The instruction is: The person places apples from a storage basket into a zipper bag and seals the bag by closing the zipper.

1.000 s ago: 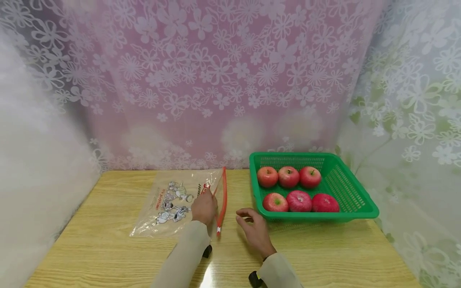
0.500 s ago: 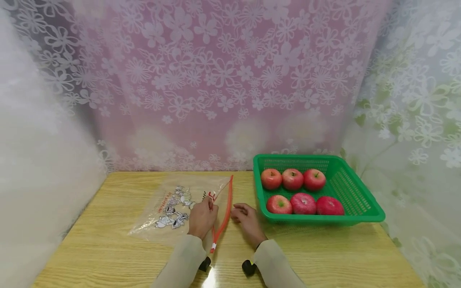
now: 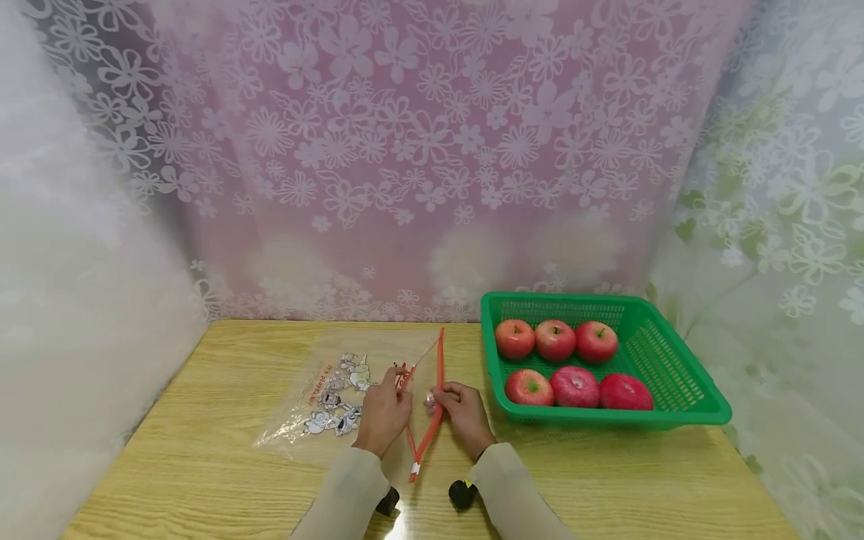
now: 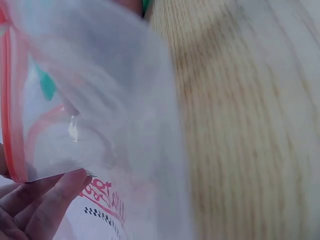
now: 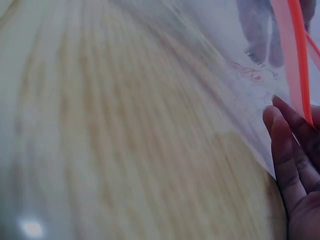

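A clear zip bag [image 3: 317, 405] printed with cartoon animals lies flat on the table, its red-orange zip edge [image 3: 432, 435] toward the right and parted into two strips. My left hand [image 3: 383, 411] pinches the near strip at the mouth between thumb and fingers. On the opposite strip my right hand [image 3: 464, 416] pinches the red edge, so the mouth stands spread between both hands. A white slider [image 3: 415, 469] sits at the zip's near end. In the left wrist view, fingers [image 4: 55, 205] grip the bag's edge. Clear film [image 5: 215, 65] stretches beside the right fingertips [image 5: 272, 115] in the right wrist view.
A green plastic basket [image 3: 688, 390] stands on the right of the wooden table [image 3: 202, 480], holding two rows of red apples [image 3: 574, 388]. Floral curtains [image 3: 432, 187] hang behind the table and at both sides.
My right hand has moved left from beside the basket and taken hold of the bag's zip edge. The two red strips have spread apart at the mouth. The view has shifted slightly.
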Available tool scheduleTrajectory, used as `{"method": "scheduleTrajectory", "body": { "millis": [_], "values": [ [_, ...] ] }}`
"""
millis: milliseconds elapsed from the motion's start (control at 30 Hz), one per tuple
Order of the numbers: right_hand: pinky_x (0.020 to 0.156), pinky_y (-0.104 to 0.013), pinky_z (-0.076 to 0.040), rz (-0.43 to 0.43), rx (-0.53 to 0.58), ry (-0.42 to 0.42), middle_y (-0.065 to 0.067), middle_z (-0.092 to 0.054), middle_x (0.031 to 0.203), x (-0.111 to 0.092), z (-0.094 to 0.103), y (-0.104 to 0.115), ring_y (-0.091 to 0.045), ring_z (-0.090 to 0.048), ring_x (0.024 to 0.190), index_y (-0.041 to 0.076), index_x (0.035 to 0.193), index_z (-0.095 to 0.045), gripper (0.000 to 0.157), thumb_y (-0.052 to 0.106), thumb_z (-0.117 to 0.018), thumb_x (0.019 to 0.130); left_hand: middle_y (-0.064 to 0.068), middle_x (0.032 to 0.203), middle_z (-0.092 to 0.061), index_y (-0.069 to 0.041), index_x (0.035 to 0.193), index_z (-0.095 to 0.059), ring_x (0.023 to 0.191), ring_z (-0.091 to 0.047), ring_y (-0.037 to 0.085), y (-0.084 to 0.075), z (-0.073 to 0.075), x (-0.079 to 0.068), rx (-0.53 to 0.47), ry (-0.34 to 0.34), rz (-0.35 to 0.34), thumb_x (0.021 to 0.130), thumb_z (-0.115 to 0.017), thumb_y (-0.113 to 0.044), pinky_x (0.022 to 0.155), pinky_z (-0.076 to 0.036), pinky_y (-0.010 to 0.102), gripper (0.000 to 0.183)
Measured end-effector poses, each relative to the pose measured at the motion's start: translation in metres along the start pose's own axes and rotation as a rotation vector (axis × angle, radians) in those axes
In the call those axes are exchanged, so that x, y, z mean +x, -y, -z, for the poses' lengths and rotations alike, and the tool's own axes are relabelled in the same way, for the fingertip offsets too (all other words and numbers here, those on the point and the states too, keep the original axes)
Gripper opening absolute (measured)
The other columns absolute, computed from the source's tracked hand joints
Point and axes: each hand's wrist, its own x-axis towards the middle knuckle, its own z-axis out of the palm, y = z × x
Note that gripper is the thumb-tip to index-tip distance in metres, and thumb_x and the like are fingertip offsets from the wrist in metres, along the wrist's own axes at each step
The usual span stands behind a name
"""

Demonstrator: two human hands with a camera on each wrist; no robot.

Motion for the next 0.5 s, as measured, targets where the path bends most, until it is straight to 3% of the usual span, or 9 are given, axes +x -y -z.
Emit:
{"method": "scheduleTrajectory", "body": {
  "millis": [100, 267, 500],
  "values": [
    [0.066, -0.025, -0.057, -0.005, -0.019, 0.028, -0.012, -0.07, 0.078, -0.001, 0.002, -0.002, -0.012, -0.066, 0.068, -0.017, 0.097, -0.059, 0.022, 0.004, -0.059, 0.095, 0.006, 0.072, -0.066, -0.001, 0.115, -0.064, 0.053, -0.05, 0.011, 0.003, -0.001, 0.0, -0.028, 0.026, 0.006, 0.089, -0.061, -0.007, 0.046, -0.042, 0.025, 0.026],
    [0.066, -0.024, -0.057, -0.033, -0.061, 0.066, -0.016, -0.071, 0.084, -0.002, 0.005, -0.004, -0.013, -0.067, 0.071, -0.015, 0.103, -0.06, 0.024, 0.007, -0.059, 0.096, 0.004, 0.076, -0.068, -0.001, 0.098, -0.068, 0.059, -0.057, 0.009, 0.008, 0.001, 0.001, -0.116, 0.082, 0.045, 0.094, -0.061, -0.011, 0.049, -0.047, 0.023, 0.013],
    [0.056, -0.022, -0.054, -0.046, -0.088, 0.072, -0.02, -0.07, 0.085, 0.001, 0.007, -0.001, -0.014, -0.066, 0.068, -0.015, 0.102, -0.059, 0.025, 0.009, -0.059, 0.096, 0.006, 0.078, -0.071, -0.003, 0.091, -0.069, 0.067, -0.064, 0.013, 0.015, 0.007, 0.005, -0.263, 0.08, 0.071, 0.098, -0.058, -0.02, 0.056, -0.051, 0.025, 0.021]
  ]
}}
